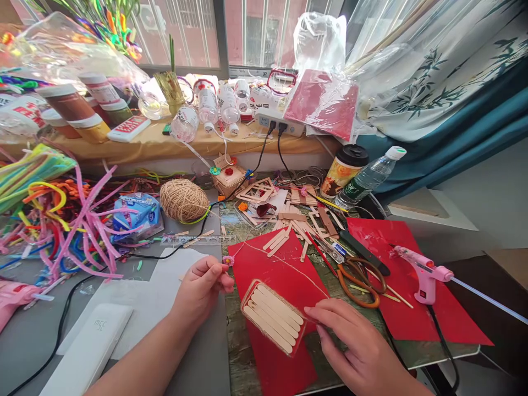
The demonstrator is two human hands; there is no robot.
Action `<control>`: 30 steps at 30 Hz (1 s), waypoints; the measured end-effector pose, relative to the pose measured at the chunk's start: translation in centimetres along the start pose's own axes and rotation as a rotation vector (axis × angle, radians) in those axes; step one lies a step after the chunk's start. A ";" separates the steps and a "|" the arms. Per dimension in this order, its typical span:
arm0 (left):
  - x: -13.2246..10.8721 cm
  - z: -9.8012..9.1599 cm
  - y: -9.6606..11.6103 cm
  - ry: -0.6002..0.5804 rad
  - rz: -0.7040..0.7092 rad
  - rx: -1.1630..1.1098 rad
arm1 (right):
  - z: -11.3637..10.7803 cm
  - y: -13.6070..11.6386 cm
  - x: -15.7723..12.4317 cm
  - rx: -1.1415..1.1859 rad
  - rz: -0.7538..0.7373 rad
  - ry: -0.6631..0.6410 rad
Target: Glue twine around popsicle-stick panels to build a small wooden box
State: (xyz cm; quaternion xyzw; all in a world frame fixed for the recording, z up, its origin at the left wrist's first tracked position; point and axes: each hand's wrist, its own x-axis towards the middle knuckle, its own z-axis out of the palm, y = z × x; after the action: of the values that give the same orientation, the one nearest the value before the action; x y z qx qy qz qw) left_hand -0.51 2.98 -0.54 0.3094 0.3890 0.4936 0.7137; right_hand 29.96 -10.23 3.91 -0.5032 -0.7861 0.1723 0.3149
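Note:
My left hand (202, 286) is closed in a pinch, with a small pink flower with a yellow middle (228, 260) at its fingertips. My right hand (355, 341) pinches the right edge of a small panel of wooden craft sticks (273, 318), which is bordered with twine. The panel is over a red sheet of paper (247, 256). A thin strand of twine (295, 268) runs across the red paper toward my right hand. Farther back, a ball of twine (184, 201) sits left of the middle.
Loose craft sticks (292, 217), scissors (361, 283) and a black-handled knife (365, 252) lie beyond the panel. A pink glue gun (424, 272) is on red paper at right. A water bottle (367, 179) and lidded cup (344, 170) stand behind. Pipe cleaners (78, 220) crowd the left.

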 end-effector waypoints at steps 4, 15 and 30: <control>-0.1 0.2 0.1 0.023 0.028 0.000 | 0.1 0.1 -0.1 0.009 0.019 -0.007; 0.8 0.6 -0.5 0.064 -0.133 -0.019 | 0.1 -0.2 0.3 0.011 0.005 0.005; 0.6 0.6 -0.3 0.053 -0.167 -0.101 | 0.1 0.4 -0.2 0.013 0.046 -0.007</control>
State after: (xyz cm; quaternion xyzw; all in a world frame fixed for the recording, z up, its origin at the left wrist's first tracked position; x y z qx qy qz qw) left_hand 0.25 3.41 -0.63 0.2262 0.4069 0.4594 0.7565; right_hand 30.23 -10.25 3.54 -0.5184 -0.7743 0.1861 0.3115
